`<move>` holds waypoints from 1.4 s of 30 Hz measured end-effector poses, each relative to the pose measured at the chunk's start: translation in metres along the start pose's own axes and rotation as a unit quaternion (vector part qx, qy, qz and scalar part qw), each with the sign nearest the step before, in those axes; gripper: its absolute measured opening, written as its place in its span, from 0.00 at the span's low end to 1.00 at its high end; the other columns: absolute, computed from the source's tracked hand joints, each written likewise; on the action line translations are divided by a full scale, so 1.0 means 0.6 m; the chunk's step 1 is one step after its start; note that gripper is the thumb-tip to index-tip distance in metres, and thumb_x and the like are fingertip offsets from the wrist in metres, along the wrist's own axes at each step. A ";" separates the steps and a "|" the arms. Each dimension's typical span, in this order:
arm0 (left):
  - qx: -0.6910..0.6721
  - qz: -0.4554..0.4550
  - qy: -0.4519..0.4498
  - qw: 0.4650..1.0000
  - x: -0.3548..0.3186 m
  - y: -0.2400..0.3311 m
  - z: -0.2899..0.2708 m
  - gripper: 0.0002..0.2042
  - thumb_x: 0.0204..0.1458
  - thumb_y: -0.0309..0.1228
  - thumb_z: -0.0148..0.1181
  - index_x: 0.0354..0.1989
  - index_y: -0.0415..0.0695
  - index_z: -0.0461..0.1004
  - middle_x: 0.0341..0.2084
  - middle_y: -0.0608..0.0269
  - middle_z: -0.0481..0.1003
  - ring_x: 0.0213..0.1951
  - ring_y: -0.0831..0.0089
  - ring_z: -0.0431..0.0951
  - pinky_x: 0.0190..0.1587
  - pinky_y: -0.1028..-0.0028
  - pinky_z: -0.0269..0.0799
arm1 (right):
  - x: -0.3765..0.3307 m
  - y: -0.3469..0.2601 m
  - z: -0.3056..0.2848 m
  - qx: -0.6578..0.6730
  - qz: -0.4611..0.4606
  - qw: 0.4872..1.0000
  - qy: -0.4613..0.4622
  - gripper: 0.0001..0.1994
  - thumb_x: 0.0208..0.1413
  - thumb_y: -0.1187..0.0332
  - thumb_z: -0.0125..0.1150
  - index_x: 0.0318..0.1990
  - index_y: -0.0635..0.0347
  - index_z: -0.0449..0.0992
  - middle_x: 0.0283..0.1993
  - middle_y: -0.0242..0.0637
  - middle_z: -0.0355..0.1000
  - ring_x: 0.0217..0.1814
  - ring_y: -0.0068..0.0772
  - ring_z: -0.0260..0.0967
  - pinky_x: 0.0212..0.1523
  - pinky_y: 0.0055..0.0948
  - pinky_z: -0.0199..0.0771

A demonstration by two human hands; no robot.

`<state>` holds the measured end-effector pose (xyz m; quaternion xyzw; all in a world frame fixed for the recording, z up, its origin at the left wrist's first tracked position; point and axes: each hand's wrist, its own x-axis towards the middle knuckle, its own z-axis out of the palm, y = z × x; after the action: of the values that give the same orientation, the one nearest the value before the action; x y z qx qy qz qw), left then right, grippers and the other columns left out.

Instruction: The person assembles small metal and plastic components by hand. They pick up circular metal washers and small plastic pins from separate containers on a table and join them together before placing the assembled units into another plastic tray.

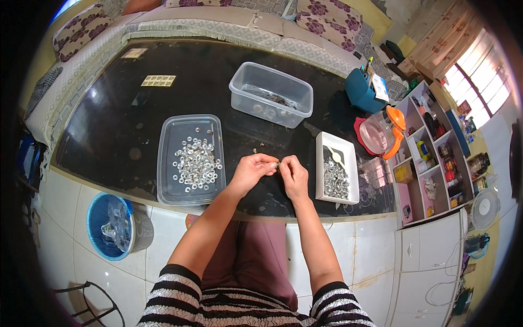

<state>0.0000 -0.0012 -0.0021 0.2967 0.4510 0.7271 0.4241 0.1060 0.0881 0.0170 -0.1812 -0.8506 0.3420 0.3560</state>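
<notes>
Both hands pinch one tiny metal piece [278,162] between fingertips, left hand [251,170] and right hand [294,175] meeting above the dark counter's [136,131] front edge. Close by, so reaching is easy, sit a clear tray of silver rings [192,159] and a white box of metal bits [336,169].

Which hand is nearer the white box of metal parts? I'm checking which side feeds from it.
Right. The right hand is just left of the white box; the left hand is farther left.
</notes>
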 end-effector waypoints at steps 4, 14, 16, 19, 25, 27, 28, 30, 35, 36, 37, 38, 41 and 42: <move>-0.011 0.006 -0.009 1.000 0.002 -0.003 -0.002 0.08 0.44 0.24 0.52 0.34 0.36 0.69 0.28 0.63 0.71 0.29 0.81 0.70 0.34 0.82 0.67 | -0.001 0.001 0.001 -0.022 0.007 0.999 -0.027 0.08 0.47 0.68 0.49 0.23 0.62 0.63 0.19 0.39 0.61 0.20 0.34 0.61 0.22 0.26 0.59; 0.001 0.002 -0.003 1.000 0.001 -0.001 0.000 0.08 0.44 0.24 0.52 0.34 0.36 0.69 0.28 0.64 0.71 0.29 0.81 0.70 0.34 0.83 0.66 | -0.001 0.002 -0.001 0.005 0.025 0.999 -0.034 0.08 0.48 0.66 0.48 0.24 0.62 0.63 0.19 0.39 0.61 0.21 0.35 0.61 0.23 0.26 0.59; -0.003 0.001 -0.001 1.000 0.002 -0.001 -0.001 0.08 0.44 0.24 0.52 0.34 0.36 0.69 0.28 0.63 0.71 0.29 0.81 0.70 0.34 0.83 0.66 | 0.000 -0.004 -0.001 0.004 0.006 1.000 -0.021 0.08 0.47 0.66 0.48 0.24 0.61 0.63 0.19 0.39 0.60 0.20 0.35 0.60 0.23 0.26 0.59; -0.008 0.000 -0.002 1.000 0.001 0.000 0.000 0.08 0.44 0.25 0.52 0.34 0.37 0.69 0.28 0.63 0.71 0.29 0.81 0.70 0.34 0.83 0.66 | 0.000 -0.004 -0.002 0.001 0.004 1.000 -0.024 0.08 0.47 0.66 0.49 0.25 0.61 0.63 0.19 0.38 0.60 0.20 0.34 0.59 0.23 0.25 0.59; -0.007 -0.001 -0.015 1.000 0.001 -0.004 -0.002 0.08 0.44 0.25 0.53 0.34 0.37 0.70 0.27 0.64 0.71 0.29 0.82 0.70 0.34 0.83 0.66 | -0.001 0.009 0.000 0.002 0.019 0.998 -0.060 0.08 0.49 0.66 0.46 0.23 0.61 0.63 0.18 0.39 0.61 0.20 0.35 0.61 0.22 0.26 0.59; -0.001 -0.003 -0.018 1.000 0.002 -0.004 -0.002 0.08 0.44 0.25 0.53 0.34 0.37 0.70 0.27 0.64 0.71 0.29 0.82 0.70 0.34 0.83 0.66 | -0.002 0.016 0.001 0.020 0.067 0.995 -0.077 0.09 0.50 0.66 0.45 0.23 0.61 0.63 0.18 0.39 0.61 0.20 0.36 0.62 0.22 0.27 0.59; -0.002 -0.003 -0.016 1.000 0.002 -0.004 -0.001 0.08 0.44 0.24 0.53 0.33 0.37 0.70 0.27 0.64 0.71 0.29 0.82 0.70 0.34 0.83 0.66 | -0.001 0.015 0.001 0.021 0.067 0.995 -0.077 0.09 0.50 0.66 0.45 0.23 0.61 0.63 0.18 0.39 0.61 0.20 0.36 0.62 0.22 0.27 0.59; -0.003 -0.003 -0.013 1.000 0.002 -0.002 -0.001 0.08 0.44 0.24 0.53 0.33 0.37 0.70 0.27 0.64 0.71 0.29 0.82 0.70 0.34 0.83 0.66 | 0.000 0.007 0.001 0.023 0.023 0.999 -0.020 0.09 0.49 0.66 0.45 0.23 0.61 0.63 0.18 0.39 0.62 0.20 0.37 0.62 0.22 0.27 0.60; -0.007 0.001 0.002 1.000 0.000 0.001 0.001 0.08 0.44 0.24 0.53 0.33 0.36 0.70 0.26 0.64 0.71 0.28 0.82 0.70 0.33 0.83 0.66 | 0.001 -0.003 0.000 -0.010 -0.001 0.999 -0.030 0.09 0.49 0.66 0.45 0.24 0.62 0.63 0.19 0.39 0.62 0.21 0.36 0.62 0.23 0.27 0.60; -0.007 0.001 0.002 1.000 0.000 0.000 0.001 0.08 0.44 0.24 0.53 0.33 0.36 0.70 0.26 0.64 0.71 0.28 0.82 0.70 0.33 0.83 0.66 | 0.001 -0.002 0.000 -0.011 -0.007 0.999 -0.031 0.09 0.49 0.66 0.46 0.24 0.62 0.63 0.19 0.39 0.62 0.21 0.35 0.63 0.23 0.27 0.60; -0.008 -0.002 -0.007 1.000 0.000 0.000 0.000 0.08 0.44 0.24 0.53 0.33 0.36 0.70 0.26 0.64 0.71 0.28 0.82 0.70 0.34 0.83 0.66 | 0.001 0.000 -0.001 -0.011 -0.007 0.999 -0.031 0.09 0.49 0.66 0.46 0.24 0.62 0.63 0.19 0.39 0.62 0.21 0.35 0.63 0.23 0.27 0.60; -0.009 -0.006 -0.016 1.000 0.001 -0.001 0.000 0.08 0.44 0.24 0.53 0.33 0.36 0.70 0.26 0.64 0.71 0.28 0.82 0.70 0.34 0.83 0.66 | 0.000 0.004 -0.002 0.007 0.038 0.997 -0.060 0.09 0.49 0.66 0.46 0.24 0.62 0.63 0.20 0.39 0.63 0.21 0.34 0.63 0.23 0.27 0.60; -0.008 -0.011 -0.009 1.000 0.001 -0.003 0.000 0.08 0.44 0.24 0.53 0.33 0.36 0.70 0.26 0.64 0.71 0.28 0.81 0.70 0.34 0.83 0.66 | -0.002 0.012 -0.001 0.039 0.079 0.993 -0.080 0.08 0.49 0.67 0.46 0.24 0.62 0.63 0.20 0.39 0.63 0.21 0.32 0.63 0.23 0.26 0.60; -0.008 -0.011 -0.009 1.000 0.001 -0.003 0.000 0.08 0.44 0.24 0.53 0.33 0.36 0.70 0.26 0.64 0.71 0.28 0.81 0.70 0.34 0.83 0.66 | -0.002 0.013 0.000 0.054 0.076 0.993 -0.071 0.08 0.48 0.67 0.47 0.24 0.62 0.63 0.20 0.39 0.63 0.21 0.31 0.62 0.23 0.25 0.60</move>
<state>0.0002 -0.0004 -0.0035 0.2945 0.4448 0.7233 0.4385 0.1073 0.0927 0.0108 -0.2010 -0.8380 0.4251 0.2769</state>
